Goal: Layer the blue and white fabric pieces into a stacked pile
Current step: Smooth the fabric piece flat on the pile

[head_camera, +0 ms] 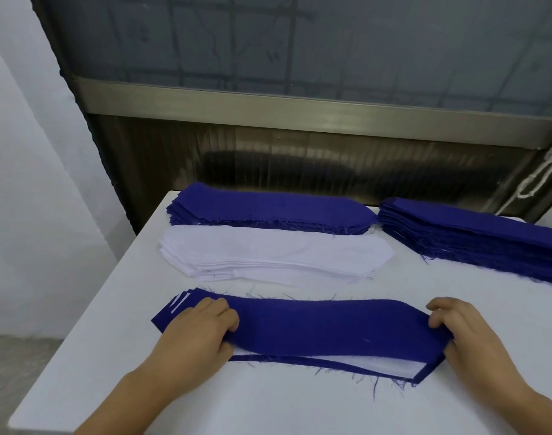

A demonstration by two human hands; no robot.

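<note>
The right-hand blue stack (475, 237) runs off the frame's right edge; the left hand (199, 331) hides the layered pile's (331, 331) left end.

Head camera looks forward and down, close over the table (268, 409).

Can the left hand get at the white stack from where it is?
Probably yes. The left hand grips the top blue piece; the white stack lies just beyond with bare table between, once it lets go.

The top piece (324, 328) is deep blue over white layers (384, 364); behind lie a white stack (268, 255) and two blue stacks (268, 208) on a white desk (268, 403).
</note>
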